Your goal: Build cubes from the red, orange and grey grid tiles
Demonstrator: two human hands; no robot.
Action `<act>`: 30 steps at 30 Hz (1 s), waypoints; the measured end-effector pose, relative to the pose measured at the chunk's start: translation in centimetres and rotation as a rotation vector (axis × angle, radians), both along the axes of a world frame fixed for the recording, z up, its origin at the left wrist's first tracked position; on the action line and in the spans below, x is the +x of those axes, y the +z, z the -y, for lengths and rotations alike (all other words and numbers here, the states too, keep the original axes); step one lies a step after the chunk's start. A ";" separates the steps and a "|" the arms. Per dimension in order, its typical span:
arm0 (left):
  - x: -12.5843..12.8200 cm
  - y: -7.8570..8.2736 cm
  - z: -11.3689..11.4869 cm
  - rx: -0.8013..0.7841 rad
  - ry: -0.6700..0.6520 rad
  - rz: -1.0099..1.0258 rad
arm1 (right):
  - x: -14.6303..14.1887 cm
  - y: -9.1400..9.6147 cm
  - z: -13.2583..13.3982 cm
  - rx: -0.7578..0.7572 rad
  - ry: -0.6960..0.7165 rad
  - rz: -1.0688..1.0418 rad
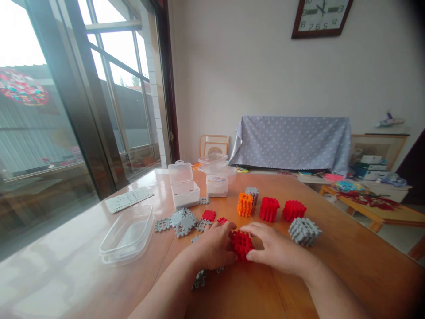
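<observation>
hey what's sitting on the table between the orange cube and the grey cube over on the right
Two red cubes stand side by side between the orange cube and the grey cube, as the head view shows.

Wall clock (320,17) shows numerals 3, 4, 5, 6, 7, 8, 9

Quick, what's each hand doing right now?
Left hand: closed on the red block cube.
Right hand: closed on the same cube.
</observation>
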State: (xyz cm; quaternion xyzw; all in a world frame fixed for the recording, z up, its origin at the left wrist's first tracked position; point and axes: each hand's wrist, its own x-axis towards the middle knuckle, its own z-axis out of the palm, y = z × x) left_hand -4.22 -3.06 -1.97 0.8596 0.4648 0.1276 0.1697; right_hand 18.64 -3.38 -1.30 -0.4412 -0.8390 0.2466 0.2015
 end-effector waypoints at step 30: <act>-0.3 -0.9 -0.2 -0.048 0.002 0.047 | 2.8 -1.1 -0.4 -0.144 -0.127 0.048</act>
